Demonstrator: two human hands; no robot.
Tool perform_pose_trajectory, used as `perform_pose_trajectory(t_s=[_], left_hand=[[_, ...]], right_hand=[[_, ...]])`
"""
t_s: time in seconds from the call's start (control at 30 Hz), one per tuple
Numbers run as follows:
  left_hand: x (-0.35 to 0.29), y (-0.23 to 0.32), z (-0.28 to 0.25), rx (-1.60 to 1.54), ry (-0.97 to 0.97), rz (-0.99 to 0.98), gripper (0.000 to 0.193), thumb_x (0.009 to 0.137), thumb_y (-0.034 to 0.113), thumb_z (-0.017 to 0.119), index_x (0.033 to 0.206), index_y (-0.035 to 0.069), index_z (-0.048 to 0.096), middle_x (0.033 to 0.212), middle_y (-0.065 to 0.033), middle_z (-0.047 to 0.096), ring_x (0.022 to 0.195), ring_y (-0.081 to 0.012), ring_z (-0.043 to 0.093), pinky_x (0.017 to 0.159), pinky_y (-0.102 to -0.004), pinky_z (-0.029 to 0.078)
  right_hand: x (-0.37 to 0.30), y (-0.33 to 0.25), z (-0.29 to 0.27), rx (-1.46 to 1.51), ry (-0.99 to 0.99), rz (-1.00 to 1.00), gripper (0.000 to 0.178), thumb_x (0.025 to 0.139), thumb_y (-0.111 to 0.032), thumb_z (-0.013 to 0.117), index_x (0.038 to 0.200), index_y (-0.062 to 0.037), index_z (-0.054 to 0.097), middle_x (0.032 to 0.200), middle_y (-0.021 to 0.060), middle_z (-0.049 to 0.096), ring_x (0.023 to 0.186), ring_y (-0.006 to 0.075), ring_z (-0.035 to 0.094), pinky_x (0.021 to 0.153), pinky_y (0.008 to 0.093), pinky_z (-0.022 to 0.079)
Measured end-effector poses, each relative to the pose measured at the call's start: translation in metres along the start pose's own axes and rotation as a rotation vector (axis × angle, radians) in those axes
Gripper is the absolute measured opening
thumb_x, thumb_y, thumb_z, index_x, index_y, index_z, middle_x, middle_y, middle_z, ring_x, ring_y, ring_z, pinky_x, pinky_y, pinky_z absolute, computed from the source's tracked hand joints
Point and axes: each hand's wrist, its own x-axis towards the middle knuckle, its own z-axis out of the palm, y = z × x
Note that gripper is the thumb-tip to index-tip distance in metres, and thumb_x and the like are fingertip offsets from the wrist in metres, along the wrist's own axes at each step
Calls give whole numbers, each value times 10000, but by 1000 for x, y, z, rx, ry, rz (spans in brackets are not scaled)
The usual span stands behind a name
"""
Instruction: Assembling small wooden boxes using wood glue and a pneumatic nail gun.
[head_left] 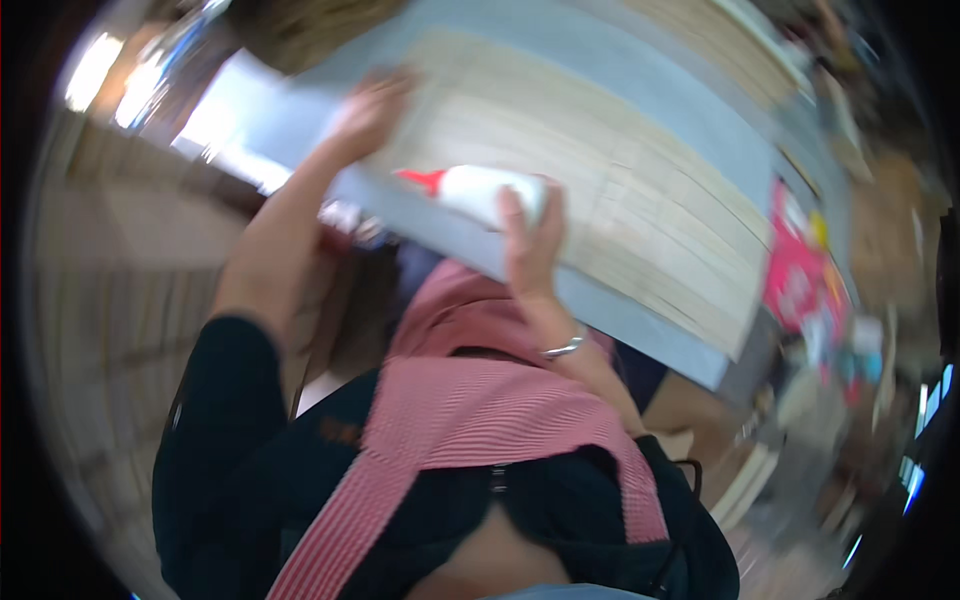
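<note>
My right hand (535, 235) is wrapped round a white squeeze bottle (475, 192) with a red nozzle, which looks like a glue bottle. The bottle lies nearly level, its nozzle toward the left, above the near edge of a pale wooden panel (600, 170). Lines across the panel suggest several boards side by side. At the panel's left end is my left hand (372, 115), smeared by motion, so its fingers cannot be read. Whether it touches the panel is unclear.
Under the panel is a blue-grey tabletop (640, 70). A pink packet (795, 270) and blurred clutter stand off its right end. A brown rounded object (305, 30) sits at the far left. Stacked wood-coloured strips (120, 290) fill the left side.
</note>
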Motion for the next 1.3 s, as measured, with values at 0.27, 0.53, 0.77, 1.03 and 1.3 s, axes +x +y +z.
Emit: perform_pose_trajectory(t_s=[0.27,0.53,0.77,1.03,1.3], left_hand=[[-16,-25,1,63,113,61,507,1044,310,466,1522,143,476,1605,-47,428,1537,-359,252,1212,-486,273],[-64,81,-42,25,90,231,849,876,511,685,1578,148,376,1667,-86,305,1558,-362,191,1226,-554,222],[-78,133,-66,104,-149,284,893,786,549,761,1542,186,452,1679,-62,277,1572,-361,135,1244,-555,169],[-88,126,-43,156,-141,301,661,906,484,669,1497,227,521,1678,-59,276,1573,-372,116,1241,-553,169],[-41,127,-28,158,-26,321,570,979,426,602,1499,210,515,1677,-63,278,1567,-386,126,1233,-526,193]], right_hand=[[41,2,-245,-105,595,-215,413,838,-193,742,1116,-41,477,1114,146,567,965,237,560,878,343,478],[142,68,-495,-758,843,6,385,782,-267,768,954,-79,479,998,131,636,857,295,619,797,408,512],[175,55,-501,-1142,616,234,542,884,-435,746,1194,-22,581,1183,186,657,1049,376,644,937,469,512],[-14,15,-362,-1140,-292,-255,717,780,-302,806,1422,-86,573,1557,135,447,1451,405,354,1174,530,288],[22,43,-355,-1104,-175,-315,635,810,-272,792,1392,-103,603,1544,125,464,1433,416,383,1165,516,297]])
